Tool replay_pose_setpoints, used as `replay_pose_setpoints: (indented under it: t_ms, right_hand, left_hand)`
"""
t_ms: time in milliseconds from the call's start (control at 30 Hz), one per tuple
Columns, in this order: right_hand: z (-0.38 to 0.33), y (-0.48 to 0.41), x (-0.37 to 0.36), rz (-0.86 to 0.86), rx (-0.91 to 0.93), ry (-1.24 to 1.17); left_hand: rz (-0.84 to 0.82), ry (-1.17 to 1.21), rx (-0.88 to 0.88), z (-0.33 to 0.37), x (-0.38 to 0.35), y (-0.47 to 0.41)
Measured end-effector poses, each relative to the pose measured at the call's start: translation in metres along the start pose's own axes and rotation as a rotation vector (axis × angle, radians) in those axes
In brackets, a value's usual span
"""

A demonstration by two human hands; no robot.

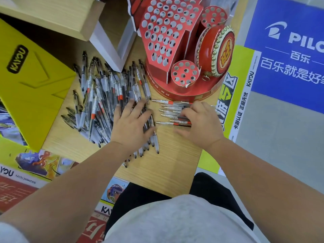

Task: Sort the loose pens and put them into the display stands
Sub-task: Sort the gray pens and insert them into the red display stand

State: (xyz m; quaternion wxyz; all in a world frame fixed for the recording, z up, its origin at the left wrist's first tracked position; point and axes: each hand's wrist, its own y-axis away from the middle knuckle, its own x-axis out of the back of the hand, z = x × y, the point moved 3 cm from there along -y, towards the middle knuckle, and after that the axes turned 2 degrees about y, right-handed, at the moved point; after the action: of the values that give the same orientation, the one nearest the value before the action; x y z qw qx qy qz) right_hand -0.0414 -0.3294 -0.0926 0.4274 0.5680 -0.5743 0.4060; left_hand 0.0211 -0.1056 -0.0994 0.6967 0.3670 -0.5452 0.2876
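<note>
L hand [133, 120] lying flat, fingers spread, pinning pen pile [98, 95] against rolling. R hand [198, 123] covering sorted row [171, 102], tips pointing left for batch pickup; grip can't tell. Stand [157, 81] waiting beyond, holes showing empty.

The left hand [133, 120] lay flat, fingers spread, on the loose pile of pens [98, 95] on the desk [168, 172]. The right hand [198, 123] touched a neat row of pens [171, 112] just beside the red stand [168, 32].
</note>
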Motion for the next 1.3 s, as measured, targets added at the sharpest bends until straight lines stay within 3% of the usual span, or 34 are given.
replay_pose_setpoints:
  t_ms: [100,400,500,700,867,1300]
  right_hand:
    - [-0.01,0.004,-0.007,-0.044,0.033,0.048]
    - [-0.03,-0.01,-0.014,-0.02,-0.151,0.056]
    - [-0.042,-0.01,-0.015,-0.107,-0.246,0.05]
    - [-0.085,0.001,-0.023,-0.359,-0.277,-0.346]
    - [-0.104,-0.007,-0.03,-0.426,-0.41,-0.521]
    - [-0.135,-0.008,-0.049,-0.425,-0.644,-0.786]
  left_hand:
    - [-0.043,-0.009,-0.043,-0.003,-0.001,-0.001]
    - [-0.09,0.029,-0.011,-0.001,-0.005,-0.004]
    - [-0.082,0.038,-0.029,-0.006,-0.004,-0.002]
    - [-0.108,0.053,-0.063,-0.016,-0.002,-0.004]
    - [-0.115,0.039,-0.137,-0.026,0.0,-0.006]
    - [-0.134,-0.002,-0.3,-0.061,0.011,-0.008]
